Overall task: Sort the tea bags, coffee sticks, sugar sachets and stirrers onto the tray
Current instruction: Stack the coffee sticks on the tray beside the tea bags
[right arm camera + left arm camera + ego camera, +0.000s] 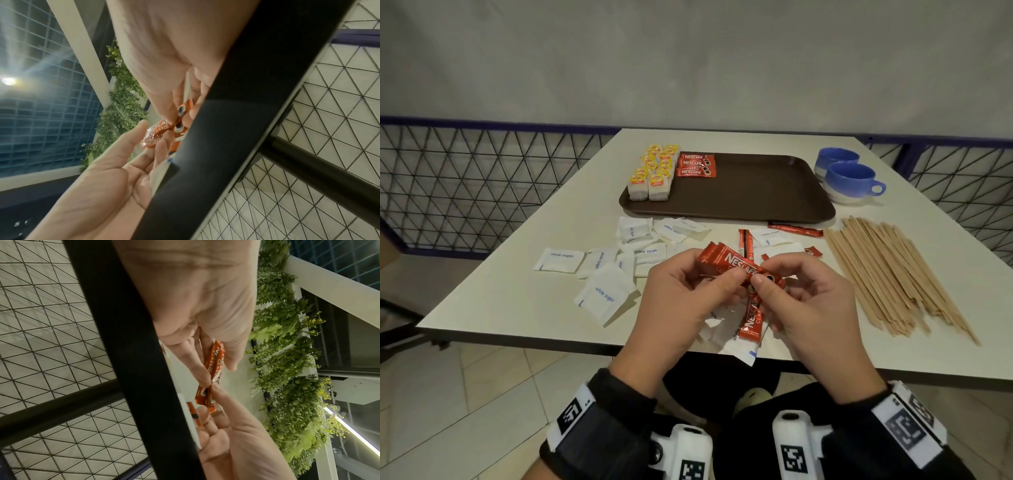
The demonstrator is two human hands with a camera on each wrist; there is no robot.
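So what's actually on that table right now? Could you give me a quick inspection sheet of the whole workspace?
Surface: white table, a brown tray at its far side.
Job's things: tea bags and three coffee sticks on the tray; sugar sachets, loose coffee sticks and wooden stirrers off it.
Clutter: two blue cups right of the tray.
Grippers: left hand and right hand both pinch a bundle of coffee sticks above the table.
Cables: nothing seen.
Surroundings: wire-mesh railing, tiled floor, leafy plants.
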